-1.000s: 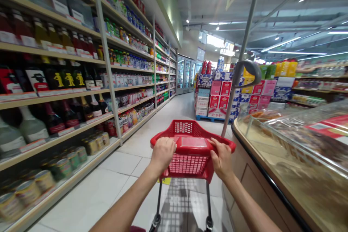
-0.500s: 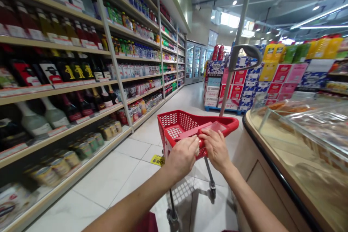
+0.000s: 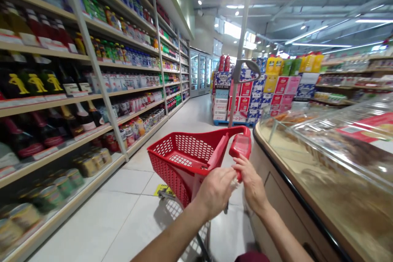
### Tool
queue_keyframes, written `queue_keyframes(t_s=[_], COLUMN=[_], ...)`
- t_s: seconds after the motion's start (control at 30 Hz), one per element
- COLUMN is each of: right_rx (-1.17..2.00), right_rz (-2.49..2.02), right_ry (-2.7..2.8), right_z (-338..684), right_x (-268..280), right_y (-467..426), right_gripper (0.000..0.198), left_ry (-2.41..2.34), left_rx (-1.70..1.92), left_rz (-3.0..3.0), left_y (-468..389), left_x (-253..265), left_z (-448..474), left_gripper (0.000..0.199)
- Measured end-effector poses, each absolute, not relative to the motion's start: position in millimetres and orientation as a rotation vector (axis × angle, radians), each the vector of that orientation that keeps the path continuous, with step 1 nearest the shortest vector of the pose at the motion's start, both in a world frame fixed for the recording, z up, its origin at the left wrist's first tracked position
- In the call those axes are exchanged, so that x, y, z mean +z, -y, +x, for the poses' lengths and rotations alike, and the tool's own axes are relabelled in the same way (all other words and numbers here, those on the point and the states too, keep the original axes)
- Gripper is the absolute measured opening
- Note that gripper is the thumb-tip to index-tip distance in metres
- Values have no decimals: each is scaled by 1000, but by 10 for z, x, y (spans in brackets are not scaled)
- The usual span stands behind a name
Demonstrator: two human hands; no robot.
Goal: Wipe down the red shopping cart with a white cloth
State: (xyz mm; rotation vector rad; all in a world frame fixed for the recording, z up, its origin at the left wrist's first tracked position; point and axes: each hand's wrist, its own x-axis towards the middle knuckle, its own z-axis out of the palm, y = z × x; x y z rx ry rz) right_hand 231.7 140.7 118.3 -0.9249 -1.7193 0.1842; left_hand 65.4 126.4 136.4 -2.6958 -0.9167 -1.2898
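A red plastic shopping cart (image 3: 196,180) with perforated basket walls stands in front of me, turned at an angle, and its basket holds nothing visible. My left hand (image 3: 216,190) is closed at the near end of the cart's red handle (image 3: 238,175). Under its fingers shows a small whitish crumpled thing (image 3: 235,184) that I cannot make out. Close beside it, my right hand (image 3: 255,188) curls its fingers over the same handle. A red panel with a shiny cover (image 3: 241,145) sits on the handle just beyond my right fingertips.
Shelves (image 3: 113,90) of bottles and cans line the left side. A glass-topped counter (image 3: 270,151) with packaged food runs close on the right. Ahead are stacked drink boxes (image 3: 245,94) by a metal pole (image 3: 242,37). A yellow floor sticker (image 3: 162,188) lies left of the cart.
The cart has swung round, its basket now pointing further left and its handle end closer to the counter. My hands have moved slightly right with the handle. The view has shifted right.
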Motion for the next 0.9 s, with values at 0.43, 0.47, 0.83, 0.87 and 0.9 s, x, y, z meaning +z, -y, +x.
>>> queue_keyframes(t_s=[0.43, 0.47, 0.83, 0.87, 0.9], right_rx=[-240, -276, -203, -216, -245], right_rz=[-1331, -1324, -1161, -1161, -1169], right_ry=[1977, 1981, 1846, 1860, 1876], right_z=[2522, 2533, 2929, 2985, 3028], right_x=[1376, 1365, 1249, 1253, 1259], right_y=[-1427, -1404, -1669, -1688, -1699], right_gripper=[24, 23, 28, 28, 28], left_ry=[965, 992, 1133, 1155, 1196], left_rx=[-1462, -1444, -1358, -1317, -1283], left_rz=[-2563, -2544, -2449, -2436, -2408], left_y=[-1612, -1651, -1651, -1664, -1672], left_x=[952, 894, 725, 710, 677], left_z=[760, 661, 582, 524, 422], left_gripper=[29, 29, 30, 29, 28])
